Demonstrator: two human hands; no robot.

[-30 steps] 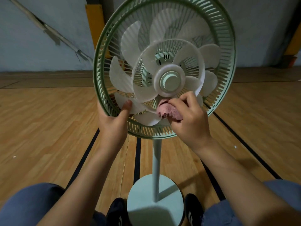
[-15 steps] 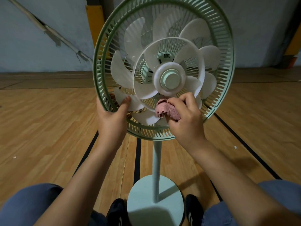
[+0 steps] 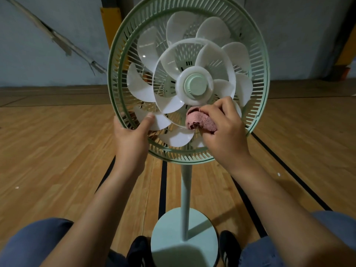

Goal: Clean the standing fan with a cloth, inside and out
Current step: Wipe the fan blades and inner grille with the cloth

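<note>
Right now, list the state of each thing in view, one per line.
Fan: upright on the wooden floor, front grille off.
Rear grille: in place, rim gripped by the left hand.
Blades: exposed, sharp rather than blurred.
Cloth: bunched, pressed against the lower blades.
Left hand: grips the rim, thumb on a blade.
Right hand: holds the cloth.

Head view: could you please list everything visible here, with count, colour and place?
Fan: one, green guard, white blades, front grille off, centre.
Pole: one, pale green, below guard.
Base: one, pale green, on floor.
Cloth: one, pink, against lower blades.
Floor: wood, black lines.
Wall: grey, behind.
Posts: yellow, at wall.
Shoes: two, black, flanking base.
Left hand: holds guard rim, thumb on a blade.
Right hand: grips cloth.
</note>
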